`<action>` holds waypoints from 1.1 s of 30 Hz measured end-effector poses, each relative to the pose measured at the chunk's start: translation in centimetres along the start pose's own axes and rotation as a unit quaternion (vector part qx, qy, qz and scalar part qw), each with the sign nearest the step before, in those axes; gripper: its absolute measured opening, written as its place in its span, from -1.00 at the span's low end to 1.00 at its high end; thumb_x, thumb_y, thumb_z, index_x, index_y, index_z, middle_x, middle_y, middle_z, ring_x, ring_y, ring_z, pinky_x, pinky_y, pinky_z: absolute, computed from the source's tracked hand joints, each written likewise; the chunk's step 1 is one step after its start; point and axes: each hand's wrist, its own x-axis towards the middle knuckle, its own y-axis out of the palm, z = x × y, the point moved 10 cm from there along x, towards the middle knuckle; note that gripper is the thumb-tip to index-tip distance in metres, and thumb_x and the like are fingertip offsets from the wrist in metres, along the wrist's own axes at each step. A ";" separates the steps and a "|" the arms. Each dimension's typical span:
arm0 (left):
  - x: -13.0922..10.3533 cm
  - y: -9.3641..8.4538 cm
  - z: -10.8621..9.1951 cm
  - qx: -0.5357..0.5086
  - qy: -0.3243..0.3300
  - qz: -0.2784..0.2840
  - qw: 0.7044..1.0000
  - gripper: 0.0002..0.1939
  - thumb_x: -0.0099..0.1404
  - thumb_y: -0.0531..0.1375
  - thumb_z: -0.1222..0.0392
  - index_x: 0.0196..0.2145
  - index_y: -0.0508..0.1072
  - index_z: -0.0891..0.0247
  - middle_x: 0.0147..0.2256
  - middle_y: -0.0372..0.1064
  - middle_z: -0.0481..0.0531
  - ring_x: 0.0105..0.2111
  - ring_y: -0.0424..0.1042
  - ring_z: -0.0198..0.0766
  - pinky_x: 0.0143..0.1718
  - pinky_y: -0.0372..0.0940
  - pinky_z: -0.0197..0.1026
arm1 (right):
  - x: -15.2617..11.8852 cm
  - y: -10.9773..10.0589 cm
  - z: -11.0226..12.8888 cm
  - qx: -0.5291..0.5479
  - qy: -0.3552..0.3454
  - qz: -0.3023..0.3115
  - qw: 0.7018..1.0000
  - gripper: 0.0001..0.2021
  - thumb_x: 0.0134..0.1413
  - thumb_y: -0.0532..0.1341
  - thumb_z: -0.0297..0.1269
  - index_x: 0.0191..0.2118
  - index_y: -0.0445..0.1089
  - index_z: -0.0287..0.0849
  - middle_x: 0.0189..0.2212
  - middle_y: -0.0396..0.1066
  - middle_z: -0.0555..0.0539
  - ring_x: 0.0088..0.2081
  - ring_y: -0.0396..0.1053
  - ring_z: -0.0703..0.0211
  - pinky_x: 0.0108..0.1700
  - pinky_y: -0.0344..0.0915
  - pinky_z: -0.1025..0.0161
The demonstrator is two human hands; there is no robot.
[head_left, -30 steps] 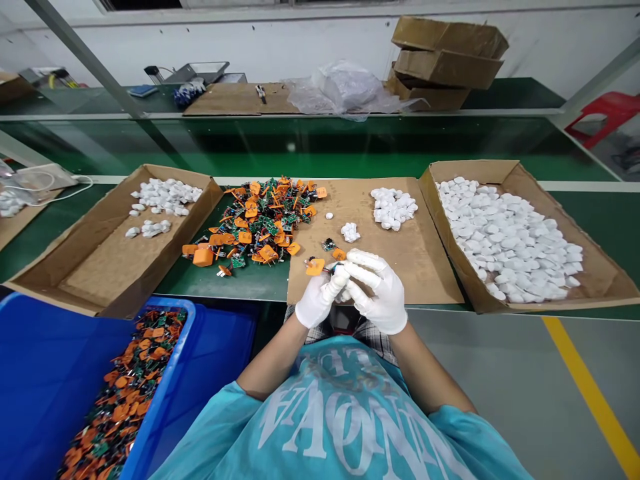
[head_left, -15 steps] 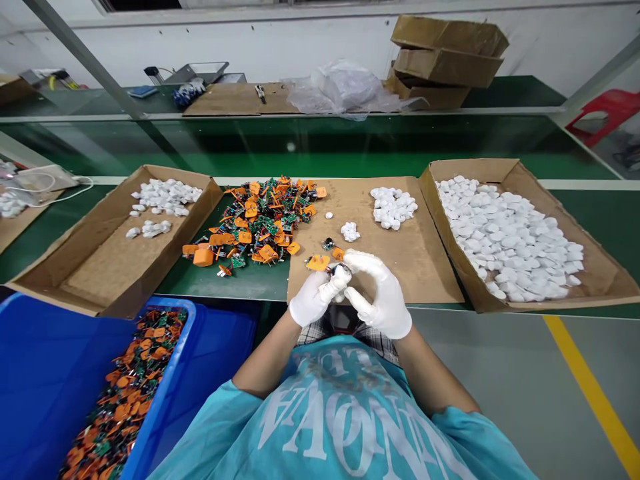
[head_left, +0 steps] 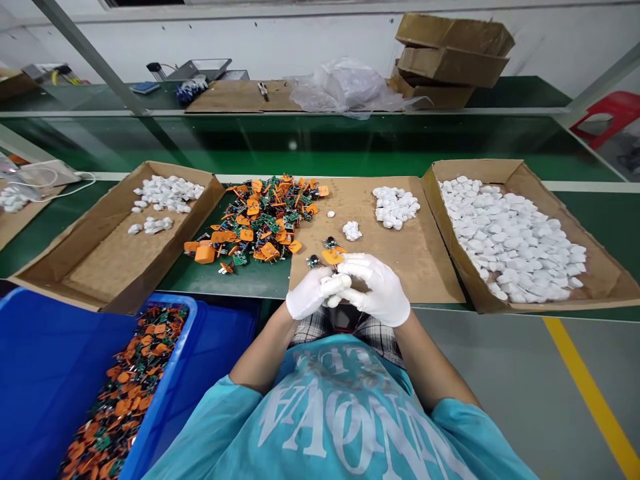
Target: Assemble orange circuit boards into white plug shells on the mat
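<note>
White gloves cover both hands, which meet over the near edge of the cardboard sheet [head_left: 430, 267]. My left hand [head_left: 316, 291] is closed around a small part that its fingers mostly hide. Fingers of my right hand [head_left: 375, 288] pinch at the same spot, by an orange piece [head_left: 333, 256] with dark wires. Just beyond them lie small circuit boards [head_left: 313, 261]. A small cluster of white pieces [head_left: 352, 231] and a larger one [head_left: 395, 207] rest on the sheet. To the left is a heap of orange-and-green assemblies [head_left: 265, 220].
A cardboard tray [head_left: 65, 243] with some white pieces stands left, and another tray [head_left: 600, 267] full of them right. At lower left is a blue bin [head_left: 170, 373] of orange assemblies. Stacked boxes [head_left: 453, 63] and plastic wrap [head_left: 350, 87] are on the back shelf.
My right hand's fingers have closed in towards my left hand. The orange piece between them has turned and shifted right, and a small board now shows at its left.
</note>
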 end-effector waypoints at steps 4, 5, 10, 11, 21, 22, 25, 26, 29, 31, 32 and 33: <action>0.0 0.2 -0.4 0.021 -0.005 0.033 0.999 -0.41 0.04 0.19 -0.35 -0.66 0.22 0.28 -0.76 0.07 -0.14 -0.71 0.00 -0.49 -0.66 -0.13 -0.32 | 0.1 0.5 -0.6 0.050 0.032 0.042 0.997 -0.59 0.09 0.29 -0.07 0.03 0.33 -0.10 -0.07 0.49 -0.18 0.01 0.45 0.04 0.02 0.44 0.07; 0.1 0.4 -0.4 0.028 -0.003 0.041 0.999 -0.39 0.03 0.19 -0.36 -0.69 0.21 0.28 -0.77 0.06 -0.14 -0.72 -0.01 -0.49 -0.66 -0.13 -0.31 | 0.0 0.6 -0.5 0.053 0.025 0.044 0.997 -0.58 0.10 0.28 -0.08 0.04 0.32 -0.10 -0.07 0.49 -0.17 0.01 0.44 0.05 0.03 0.44 0.08; 0.5 2.2 0.2 -0.062 0.033 0.124 0.990 -0.30 0.08 0.06 -0.46 -0.74 0.19 0.28 -0.79 0.03 -0.12 -0.74 -0.01 -0.48 -0.67 -0.10 -0.30 | -0.5 0.4 -0.5 0.064 0.042 -0.008 0.997 -0.66 0.10 0.30 -0.19 0.01 0.39 -0.04 -0.10 0.53 -0.10 -0.08 0.50 0.12 -0.03 0.47 0.19; 0.6 2.5 0.4 -0.099 0.037 0.128 0.986 -0.30 0.09 0.04 -0.47 -0.73 0.19 0.27 -0.80 0.01 -0.12 -0.75 -0.01 -0.47 -0.69 -0.10 -0.30 | -0.7 0.3 -0.6 0.069 0.054 -0.023 0.996 -0.67 0.09 0.31 -0.20 -0.01 0.40 -0.03 -0.11 0.54 -0.09 -0.10 0.51 0.12 -0.05 0.47 0.20; 1.6 3.6 1.5 -0.274 0.006 0.080 0.958 -0.26 -0.15 0.22 -0.50 -0.73 0.00 0.23 -0.80 -0.18 -0.25 -0.82 -0.23 -0.59 -0.78 -0.28 -0.39 | -1.5 1.3 -2.9 0.179 0.168 -0.010 0.969 -0.62 0.03 0.34 -0.11 -0.02 0.42 -0.07 -0.11 0.53 -0.09 -0.10 0.51 0.08 -0.04 0.45 0.18; 1.7 3.5 1.6 -0.268 0.004 0.074 0.961 -0.25 -0.16 0.17 -0.54 -0.74 0.01 0.23 -0.80 -0.18 -0.24 -0.82 -0.22 -0.58 -0.79 -0.27 -0.38 | -1.6 1.2 -3.0 0.177 0.170 -0.015 0.969 -0.65 0.03 0.34 -0.14 -0.04 0.44 -0.07 -0.10 0.53 -0.09 -0.09 0.51 0.08 -0.01 0.43 0.17; 1.8 3.1 2.3 -0.234 -0.010 0.058 0.971 -0.22 -0.18 0.00 -0.66 -0.74 0.09 0.23 -0.82 -0.13 -0.20 -0.82 -0.12 -0.51 -0.79 -0.20 -0.34 | -1.9 1.1 -3.4 0.171 0.187 -0.031 0.967 -0.68 0.03 0.34 -0.18 -0.07 0.45 -0.08 -0.12 0.54 -0.11 -0.10 0.51 0.07 -0.01 0.43 0.16; 1.7 2.9 2.4 -0.215 -0.012 0.045 0.976 -0.22 -0.15 -0.03 -0.66 -0.74 0.12 0.24 -0.83 -0.10 -0.18 -0.81 -0.08 -0.50 -0.78 -0.17 -0.34 | -2.1 1.2 -3.6 0.170 0.191 -0.034 0.966 -0.68 0.03 0.34 -0.17 -0.07 0.45 -0.08 -0.12 0.54 -0.11 -0.10 0.51 0.07 -0.02 0.44 0.15; 1.4 1.5 2.1 -0.148 0.001 -0.027 0.989 -0.25 -0.04 0.03 -0.57 -0.72 0.19 0.27 -0.80 -0.02 -0.15 -0.78 -0.02 -0.49 -0.74 -0.14 -0.34 | -2.1 1.2 -3.3 0.155 0.169 -0.040 0.972 -0.69 0.08 0.30 -0.19 -0.03 0.43 -0.05 -0.09 0.53 -0.10 -0.06 0.50 0.06 -0.01 0.44 0.14; 1.2 0.8 1.6 -0.123 0.013 -0.069 0.990 -0.26 -0.07 0.07 -0.56 -0.70 0.22 0.28 -0.78 0.02 -0.15 -0.77 -0.02 -0.50 -0.73 -0.12 -0.34 | -2.0 1.0 -2.8 0.136 0.139 -0.045 0.980 -0.70 0.10 0.29 -0.22 -0.02 0.42 -0.02 -0.05 0.51 -0.08 -0.02 0.48 0.06 0.03 0.42 0.11; 1.1 0.6 1.5 -0.116 0.015 -0.083 0.990 -0.26 -0.10 0.08 -0.57 -0.69 0.23 0.28 -0.78 0.03 -0.15 -0.76 -0.02 -0.49 -0.73 -0.11 -0.33 | -1.9 0.8 -2.6 0.127 0.128 -0.047 0.982 -0.70 0.10 0.28 -0.22 -0.02 0.42 -0.01 -0.03 0.50 -0.07 -0.01 0.47 0.05 0.04 0.41 0.10; 1.0 0.5 1.4 -0.112 0.015 -0.092 0.989 -0.26 -0.12 0.08 -0.58 -0.68 0.24 0.28 -0.77 0.02 -0.16 -0.77 -0.02 -0.49 -0.73 -0.12 -0.33 | -1.8 0.8 -2.6 0.124 0.124 -0.049 0.983 -0.72 0.10 0.28 -0.22 -0.03 0.42 0.00 -0.03 0.49 -0.08 0.00 0.46 0.05 0.05 0.41 0.08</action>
